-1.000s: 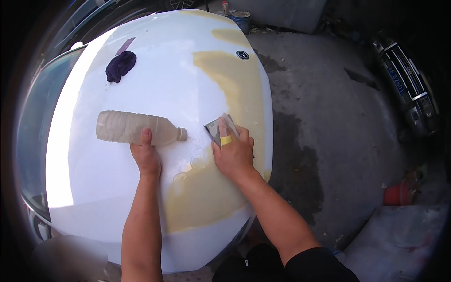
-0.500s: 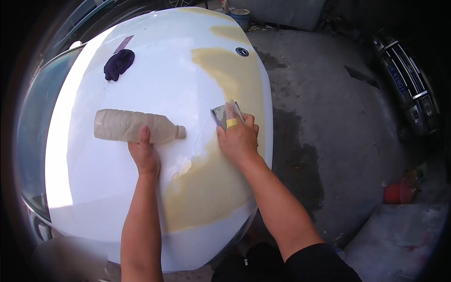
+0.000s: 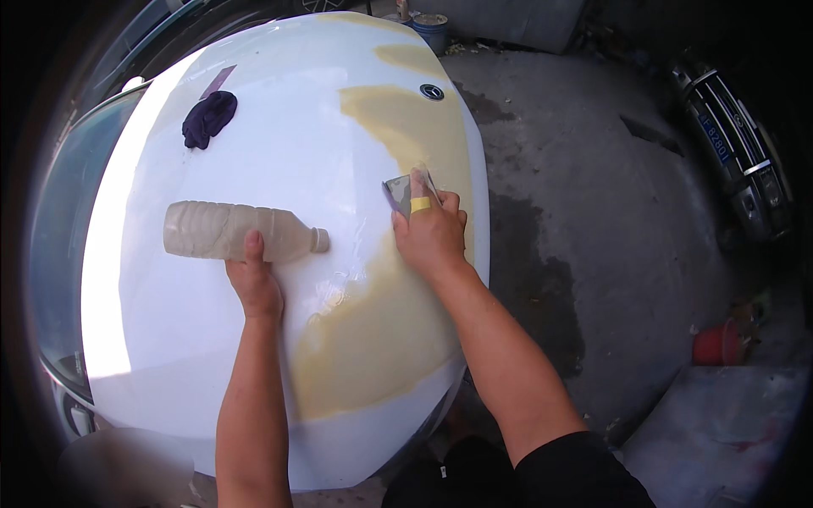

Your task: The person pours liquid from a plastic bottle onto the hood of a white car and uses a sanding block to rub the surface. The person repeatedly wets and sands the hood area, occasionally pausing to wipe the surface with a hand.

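1. Two bare hands over a white car hood; both forearms enter from the lower edge of the frame.
2. Left hand, left of centre; closed round a cloudy plastic bottle, thumb on the near side; bottle held lengthwise, cap end pointing right; whether it touches the hood, cannot tell.
3. Right hand, just right of centre; clamped on a flat grey block, one finger stretched over its top; yellow band round that finger.
4. Lower tan patch at lower centre; upper tan patch above the block, below a round badge.
5. Upper left: crumpled dark cloth on the hood; purple strip just above it.
6. Lower right: red container; dark vehicle front at upper right.
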`<state>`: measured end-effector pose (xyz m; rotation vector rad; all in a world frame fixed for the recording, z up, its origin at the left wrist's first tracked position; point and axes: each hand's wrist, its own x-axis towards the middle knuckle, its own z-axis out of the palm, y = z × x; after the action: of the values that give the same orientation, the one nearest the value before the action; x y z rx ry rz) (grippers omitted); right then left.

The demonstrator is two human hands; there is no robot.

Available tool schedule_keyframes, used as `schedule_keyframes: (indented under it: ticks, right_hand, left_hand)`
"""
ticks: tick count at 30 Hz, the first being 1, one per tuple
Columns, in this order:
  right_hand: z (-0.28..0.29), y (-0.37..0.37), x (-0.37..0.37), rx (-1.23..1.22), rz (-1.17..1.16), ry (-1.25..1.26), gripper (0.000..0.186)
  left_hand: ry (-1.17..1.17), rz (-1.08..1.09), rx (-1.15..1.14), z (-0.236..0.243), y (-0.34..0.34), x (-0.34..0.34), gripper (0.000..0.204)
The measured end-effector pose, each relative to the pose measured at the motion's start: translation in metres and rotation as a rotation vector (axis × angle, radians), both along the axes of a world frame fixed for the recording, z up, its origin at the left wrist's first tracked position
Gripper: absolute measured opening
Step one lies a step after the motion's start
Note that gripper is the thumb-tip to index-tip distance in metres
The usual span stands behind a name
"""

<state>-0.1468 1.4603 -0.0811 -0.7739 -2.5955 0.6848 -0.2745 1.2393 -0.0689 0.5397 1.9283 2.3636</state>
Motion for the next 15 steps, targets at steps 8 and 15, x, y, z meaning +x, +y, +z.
schedule_keyframes:
  ticks: [8, 15]
  right_hand:
    - [-0.019, -0.12, 0.076, -0.057, 0.096, 0.117, 0.077]
    - [0.003, -0.002, 0.007, -0.033, 0.015, -0.023, 0.071]
  left_hand:
    - [-0.02, -0.009, -0.034, -0.002, 0.001, 0.002, 0.056]
    - [0.01, 0.008, -0.033, 0.003, 0.0, 0.0, 0.055]
